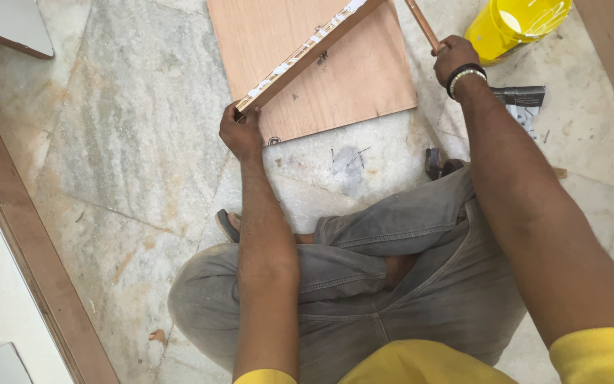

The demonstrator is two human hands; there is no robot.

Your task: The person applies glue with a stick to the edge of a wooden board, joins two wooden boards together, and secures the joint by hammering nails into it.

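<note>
Head view: wooden strip held over plywood panel

Wooden strip (307,51): long axis diagonal, near end low, far end rising up-right across the plywood panel (349,78). Left hand (241,131) clasps its near end at the panel's front-left edge. Right hand (456,60) fisted around a wooden handle (422,25), right of the panel.

A narrow wooden strip (305,55), its upper edge streaked with white glue or paint, stands on edge and runs diagonally across a flat plywood board (342,78) lying on the marble floor. Its near end is gripped in the left hand (241,131). A slim wooden handle (422,25), slanting up out of view, is clasped in the right hand (455,62)
</note>
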